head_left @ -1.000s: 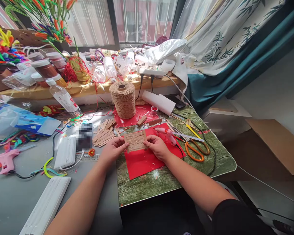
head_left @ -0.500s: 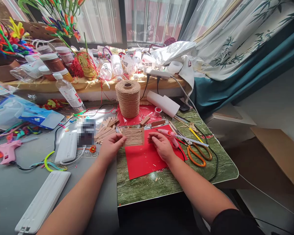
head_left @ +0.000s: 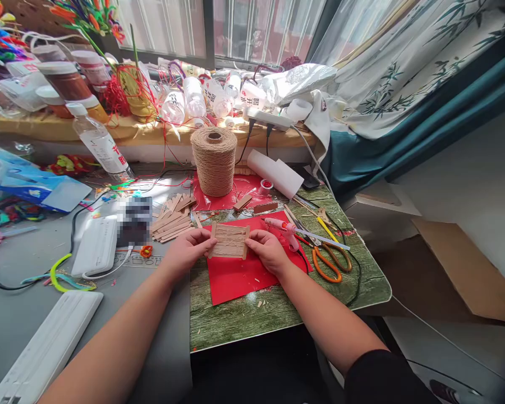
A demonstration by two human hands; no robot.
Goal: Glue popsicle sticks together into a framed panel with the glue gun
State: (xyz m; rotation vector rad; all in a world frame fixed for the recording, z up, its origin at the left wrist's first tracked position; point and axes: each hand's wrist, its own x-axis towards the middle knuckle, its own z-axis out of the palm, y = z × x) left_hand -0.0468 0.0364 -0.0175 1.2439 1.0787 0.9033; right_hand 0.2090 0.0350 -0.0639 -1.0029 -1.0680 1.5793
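Observation:
A small panel of wooden craft sticks (head_left: 229, 241) is held level between my two hands, above a red sheet (head_left: 231, 280). My left hand (head_left: 187, 251) pinches its left edge between thumb and fingers. On the opposite edge, my right hand (head_left: 267, 249) grips it the same way. Just beyond my right hand lies a pink glue gun (head_left: 287, 229) with a clear glue stick in its back. Scissors with orange handles (head_left: 328, 264) rest to the right of it. A heap of loose craft sticks (head_left: 172, 219) spreads beyond my left hand.
A big spool of twine (head_left: 214, 163) stands behind the red sheet. White paper (head_left: 278, 174) lies rolled beside it. At left are a white power bank (head_left: 96, 247), a plastic bottle (head_left: 101, 143) and a white power strip (head_left: 50, 348). Bottles and jars crowd the windowsill.
Half a second ago my right hand was off the panel, which my left hand held alone; now both grip it again. The view has shifted slightly.

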